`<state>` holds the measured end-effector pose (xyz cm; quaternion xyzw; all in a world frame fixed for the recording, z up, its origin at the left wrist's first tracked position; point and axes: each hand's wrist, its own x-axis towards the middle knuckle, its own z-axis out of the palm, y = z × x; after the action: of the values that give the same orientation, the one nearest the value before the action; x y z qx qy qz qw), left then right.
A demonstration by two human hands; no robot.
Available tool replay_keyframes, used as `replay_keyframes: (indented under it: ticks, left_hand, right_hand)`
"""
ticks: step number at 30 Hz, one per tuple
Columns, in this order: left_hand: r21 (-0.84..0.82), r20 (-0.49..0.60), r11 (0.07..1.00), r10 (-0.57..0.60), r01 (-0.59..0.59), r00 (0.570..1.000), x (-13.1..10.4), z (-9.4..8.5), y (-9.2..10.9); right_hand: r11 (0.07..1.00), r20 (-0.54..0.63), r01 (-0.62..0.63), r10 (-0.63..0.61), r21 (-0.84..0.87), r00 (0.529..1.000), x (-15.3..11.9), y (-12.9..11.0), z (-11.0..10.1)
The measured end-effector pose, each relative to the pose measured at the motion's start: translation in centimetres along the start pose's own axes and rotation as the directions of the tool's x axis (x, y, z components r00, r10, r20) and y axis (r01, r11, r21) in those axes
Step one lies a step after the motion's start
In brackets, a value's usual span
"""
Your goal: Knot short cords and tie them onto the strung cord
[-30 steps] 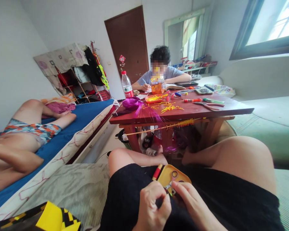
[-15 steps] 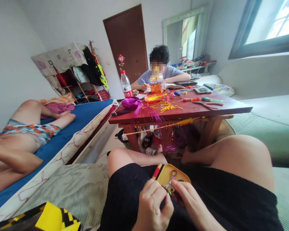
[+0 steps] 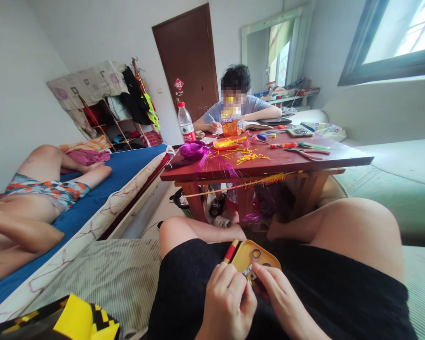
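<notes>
On my lap lies a yellow tray [image 3: 241,249] with small scissors [image 3: 256,255] in it, their ring handles toward the far side. My left hand [image 3: 227,295] is closed at the tray's near left edge, fingertips pinched on something too small to make out. Close to its right, my right hand [image 3: 278,289] is closed too, thumb and finger together beside the scissors' blades; what it pinches is hidden. A red and tan stick [image 3: 231,250] rests against the tray's left side, just beyond my left hand.
Ahead stands a red table [image 3: 212,169] with purple strands [image 3: 194,155], yellow pieces [image 3: 250,157], pliers [image 3: 310,155] and a water bottle [image 3: 186,123]. A person writes behind it. Another person lies on the blue bed [image 3: 134,163] at left. A yellow and black item [image 3: 74,318] is at lower left.
Both hands stay nearly in place, with only slight finger movement close to the scissors. The view has shifted very slightly.
</notes>
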<state>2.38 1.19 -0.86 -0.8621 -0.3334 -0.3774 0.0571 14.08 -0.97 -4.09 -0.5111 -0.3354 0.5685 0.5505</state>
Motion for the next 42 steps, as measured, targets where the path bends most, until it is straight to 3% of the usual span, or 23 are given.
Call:
replay_keyframes:
  ticks: [13, 37, 40, 42]
  left_hand:
    - [0.014, 0.010, 1.000, 0.001, -0.001, 1.000, -0.2, 0.2, 0.0]
    - [0.015, -0.017, 1.000, 0.009, -0.009, 1.000, 0.0, 0.2, 0.1]
    - [-0.007, -0.040, 1.000, -0.009, 0.008, 0.999, 0.0, 0.0, 0.1]
    - [-0.105, -0.026, 0.991, -0.091, 0.088, 0.995, 0.0, -0.1, -0.1]
  right_hand:
    - [0.999, 0.009, -0.007, 0.007, 0.053, 1.000, -0.1, 0.0, 0.2]
    - [1.000, -0.008, 0.020, -0.020, -0.017, 1.000, -0.1, 0.2, 0.4]
    - [0.998, -0.062, 0.017, -0.021, -0.065, 0.998, 0.0, -0.3, 0.2]
    - [0.985, -0.125, -0.009, -0.012, -0.170, 0.992, 0.5, -0.8, -0.6]
